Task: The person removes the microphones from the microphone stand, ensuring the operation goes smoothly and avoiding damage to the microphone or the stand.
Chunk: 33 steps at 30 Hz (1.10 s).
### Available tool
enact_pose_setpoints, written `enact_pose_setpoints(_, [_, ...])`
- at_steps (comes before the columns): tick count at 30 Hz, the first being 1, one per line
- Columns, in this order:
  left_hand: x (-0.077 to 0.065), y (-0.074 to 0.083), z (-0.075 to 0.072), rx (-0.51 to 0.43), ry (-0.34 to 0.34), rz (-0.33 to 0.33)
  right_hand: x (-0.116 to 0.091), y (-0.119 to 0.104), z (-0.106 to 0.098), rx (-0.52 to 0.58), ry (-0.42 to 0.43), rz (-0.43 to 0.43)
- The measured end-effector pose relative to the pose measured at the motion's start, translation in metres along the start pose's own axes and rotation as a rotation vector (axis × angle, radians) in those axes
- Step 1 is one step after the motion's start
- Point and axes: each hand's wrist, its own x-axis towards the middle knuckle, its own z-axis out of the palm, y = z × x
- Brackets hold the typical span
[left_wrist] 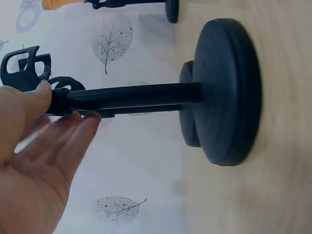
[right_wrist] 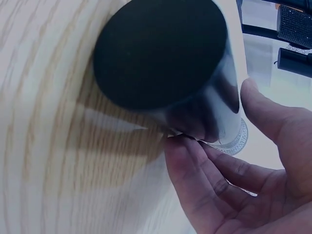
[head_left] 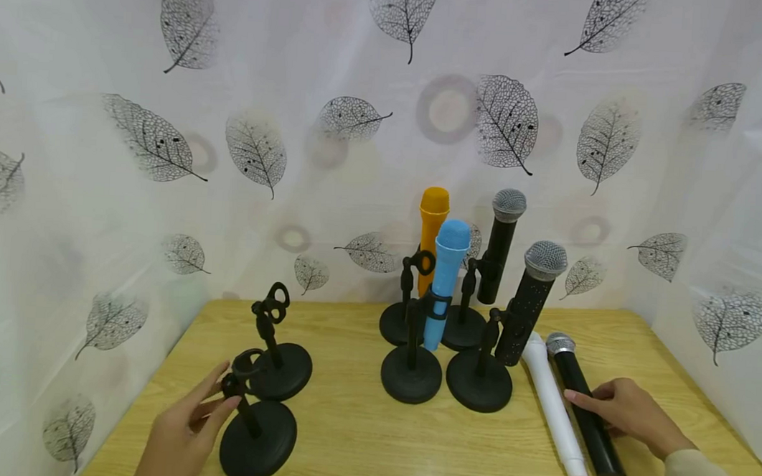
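Observation:
My left hand pinches the upper part of the near-left black microphone stand, just under its ring clip. In the left wrist view the thumb lies on the joint, with fingertips under the pole; the round base stands on the table. On the right side, my right hand has its thumb across a black microphone with a silver mesh head, lying on the table. Its other fingers curl along the barrel's side in the right wrist view. A white microphone lies parallel beside it.
Another bare stand is behind the left one. Mid-table, several stands cluster, with blue, orange, black and glittery black microphones upright or tilted there. Leaf-patterned white curtains enclose the wooden table.

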Motion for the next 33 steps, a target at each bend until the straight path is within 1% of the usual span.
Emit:
enact_pose_setpoints(2, [-0.005, 0.001, 0.0, 0.014, -0.018, -0.111, -0.001, 0.0, -0.001, 0.014, -0.003, 0.0])
enact_pose_setpoints(3, [-0.007, 0.002, -0.001, 0.029, -0.017, -0.161, -0.002, 0.0, -0.002, 0.02, -0.003, -0.002])
enact_pose_setpoints(4, [-0.009, 0.002, 0.0, 0.047, -0.009, -0.201, -0.002, 0.0, -0.003, 0.022, -0.004, -0.005])
enact_pose_setpoints(5, [-0.011, 0.002, 0.0, 0.055, 0.001, -0.225, -0.003, 0.0, -0.004, 0.019, -0.002, -0.009])
enact_pose_setpoints(9, [-0.019, 0.004, 0.002, 0.085, 0.047, -0.274, -0.008, -0.001, -0.011, 0.011, 0.004, -0.02])
enact_pose_setpoints(11, [-0.022, 0.006, 0.003, 0.068, 0.028, -0.293, -0.01, -0.002, -0.014, 0.01, 0.016, -0.022])
enact_pose_setpoints(13, [-0.025, 0.009, 0.007, 0.049, -0.019, -0.31, -0.012, -0.003, -0.018, -0.003, 0.032, -0.031])
enact_pose_setpoints(15, [-0.027, 0.014, 0.011, 0.01, -0.071, -0.303, -0.014, -0.006, -0.021, -0.018, 0.045, -0.038])
enact_pose_setpoints(16, [-0.028, 0.017, 0.014, -0.023, -0.096, -0.289, -0.015, -0.007, -0.023, -0.022, 0.054, -0.042])
enact_pose_setpoints(18, [-0.029, 0.024, 0.02, -0.082, -0.142, -0.25, -0.017, -0.009, -0.026, -0.036, 0.066, -0.057])
enact_pose_setpoints(20, [-0.029, 0.029, 0.027, -0.144, -0.204, -0.181, -0.02, -0.011, -0.028, -0.036, 0.082, -0.064])
enact_pose_setpoints(21, [-0.028, 0.031, 0.03, -0.177, -0.248, -0.146, -0.022, -0.012, -0.029, -0.039, 0.091, -0.071])
enact_pose_setpoints(25, [-0.022, 0.035, 0.047, -0.27, -0.493, -0.023, -0.028, -0.017, -0.029, -0.053, 0.138, -0.097])
enact_pose_setpoints(26, [-0.019, 0.036, 0.053, -0.285, -0.548, -0.004, -0.03, -0.018, -0.028, -0.056, 0.151, -0.106])
enact_pose_setpoints(28, [-0.015, 0.041, 0.064, -0.294, -0.624, 0.022, -0.033, -0.022, -0.025, -0.059, 0.183, -0.129])
enact_pose_setpoints(30, [-0.011, 0.047, 0.076, -0.292, -0.658, 0.028, -0.036, -0.027, -0.022, -0.071, 0.218, -0.156])
enact_pose_setpoints(33, [-0.003, 0.059, 0.093, -0.287, -0.666, 0.023, -0.04, -0.035, -0.017, -0.083, 0.251, -0.192])
